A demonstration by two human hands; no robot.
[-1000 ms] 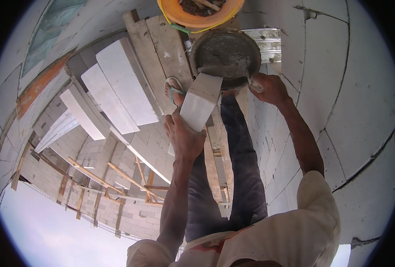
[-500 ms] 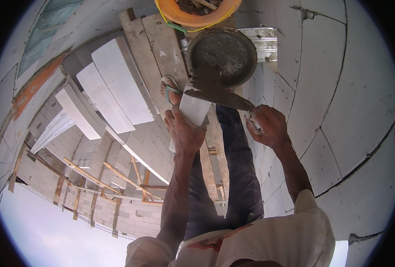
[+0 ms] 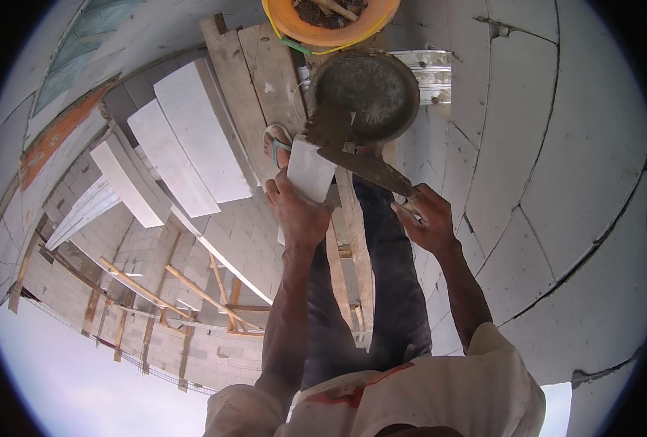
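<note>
Pale, smooth wall; left hand grips a block (mortared), right hand a trowel.

Building site, unfinished, with pale sky showing beyond; right-hand wall of bare pale blocks, joints exposed; rough timber planks, underfoot; round dark basin, grey mix inside; trowel, smeared with the same grey; orange bucket, yellow-handled, holds scraps; large white slabs, grouped left of the planks; slender timber poles, before further bare blockwork.
</note>
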